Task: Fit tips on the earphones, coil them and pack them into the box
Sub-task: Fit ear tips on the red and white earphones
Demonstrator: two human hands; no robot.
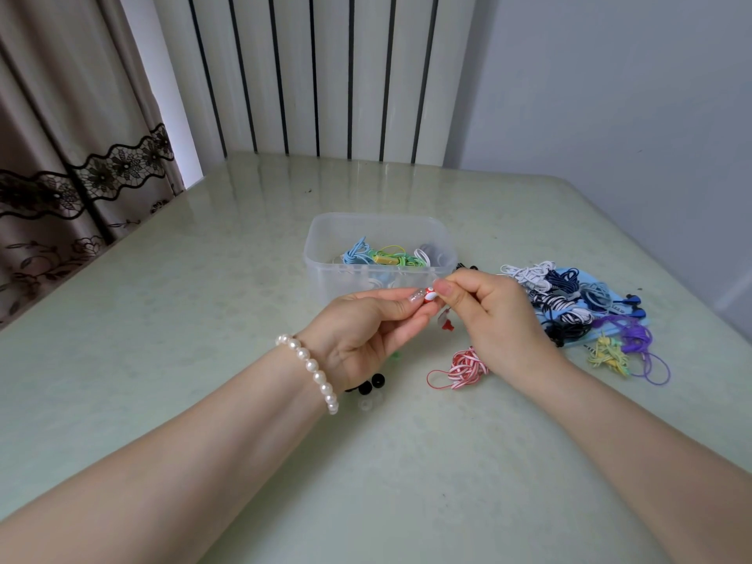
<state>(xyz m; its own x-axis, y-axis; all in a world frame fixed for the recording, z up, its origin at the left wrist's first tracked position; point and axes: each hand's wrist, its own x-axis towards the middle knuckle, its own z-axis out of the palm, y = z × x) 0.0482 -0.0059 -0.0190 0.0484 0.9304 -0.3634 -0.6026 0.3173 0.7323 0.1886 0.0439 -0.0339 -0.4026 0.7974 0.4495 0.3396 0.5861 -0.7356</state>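
Pale-green surface [203,303] runs wide and bare on my left. Left hand [366,331] and right hand [494,315] both pinch a red-white earbud [429,295] just before the clear box [325,254]. Its striped cable [466,366] lies bunched below.

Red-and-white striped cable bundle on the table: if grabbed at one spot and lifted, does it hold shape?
Probably not. The red-and-white striped flat cable bundle looks loosely gathered, with one loop already trailing out at its left, so it would likely sag and unravel. It looks thin and light, so likely easy to lift. Its other end runs up toward the right hand, so it may tug.
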